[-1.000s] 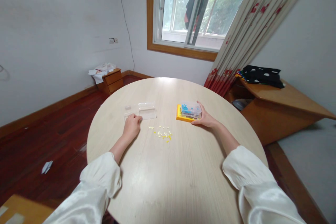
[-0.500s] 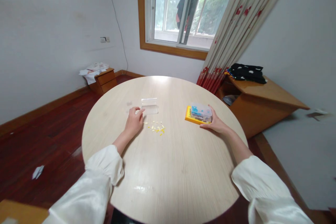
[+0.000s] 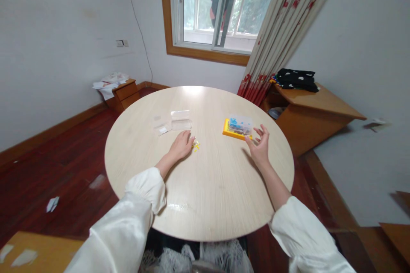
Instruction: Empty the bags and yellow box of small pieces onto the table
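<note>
My left hand (image 3: pixel 182 144) rests low over the table, palm down, fingers loosely stretched, beside a scatter of small yellow and white pieces (image 3: pixel 196 146). It covers part of that scatter. Behind it an open clear plastic box (image 3: pixel 181 124) lies on the tabletop, with a small clear piece bearing a white label (image 3: pixel 162 130) to its left. My right hand (image 3: pixel 260 147) is raised with thumb and fingers spread, holding nothing. Just beyond its fingertips, a clear lidded box with blue pieces (image 3: pixel 240 123) sits on a yellow box (image 3: pixel 226 129).
The round wooden table (image 3: pixel 218 196) carries everything. A drawer cabinet with papers (image 3: pixel 126 94) stands back left. To the right, a tilted wooden cabinet (image 3: pixel 320 113) holds a folded black cloth (image 3: pixel 296 80). A curtain (image 3: pixel 272 42) hangs beside the window (image 3: pixel 218 8).
My right hand has let go of the clear box on the yellow box and drawn back. My left hand has moved right, from beside the open clear box onto the small pieces.
</note>
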Demonstrator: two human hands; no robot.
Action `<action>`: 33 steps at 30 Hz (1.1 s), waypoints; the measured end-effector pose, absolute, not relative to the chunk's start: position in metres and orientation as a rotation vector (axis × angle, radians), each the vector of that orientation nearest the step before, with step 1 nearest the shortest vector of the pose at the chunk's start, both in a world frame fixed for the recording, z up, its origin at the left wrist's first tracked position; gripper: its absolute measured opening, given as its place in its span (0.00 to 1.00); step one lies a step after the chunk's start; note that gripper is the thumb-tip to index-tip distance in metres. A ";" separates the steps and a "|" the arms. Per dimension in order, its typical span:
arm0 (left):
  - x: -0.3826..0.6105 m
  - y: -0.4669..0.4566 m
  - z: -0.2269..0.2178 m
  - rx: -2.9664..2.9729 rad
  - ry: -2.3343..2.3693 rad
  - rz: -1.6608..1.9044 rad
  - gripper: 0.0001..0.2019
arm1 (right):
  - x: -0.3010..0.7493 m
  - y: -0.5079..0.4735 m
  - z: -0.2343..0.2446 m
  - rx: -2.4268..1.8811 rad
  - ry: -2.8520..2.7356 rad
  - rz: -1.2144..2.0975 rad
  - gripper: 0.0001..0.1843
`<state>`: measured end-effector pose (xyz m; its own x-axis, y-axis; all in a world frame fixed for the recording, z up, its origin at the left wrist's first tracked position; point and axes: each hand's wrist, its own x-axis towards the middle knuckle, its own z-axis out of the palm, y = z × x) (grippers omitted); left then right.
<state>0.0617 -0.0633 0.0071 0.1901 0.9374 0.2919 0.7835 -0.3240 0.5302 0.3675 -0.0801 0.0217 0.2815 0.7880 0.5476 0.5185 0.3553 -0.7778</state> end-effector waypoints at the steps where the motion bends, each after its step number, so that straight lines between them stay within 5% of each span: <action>1: 0.067 -0.064 0.009 2.228 1.617 0.831 0.23 | 0.359 -0.086 0.021 -1.297 -1.389 0.242 0.37; 11: 0.090 -0.085 0.004 2.269 1.548 0.943 0.21 | 0.313 -0.112 0.015 -1.148 -1.880 -0.004 0.19; 21: 0.085 -0.102 -0.001 2.134 1.555 1.096 0.19 | 0.312 -0.110 0.012 -1.159 -1.920 -0.022 0.17; 27: 0.089 -0.096 0.004 2.280 1.659 0.894 0.30 | 0.308 -0.109 0.012 -1.192 -2.052 -0.103 0.16; 33: 0.094 -0.094 0.007 2.443 1.629 0.708 0.23 | 0.306 -0.105 0.011 -1.228 -2.084 -0.150 0.16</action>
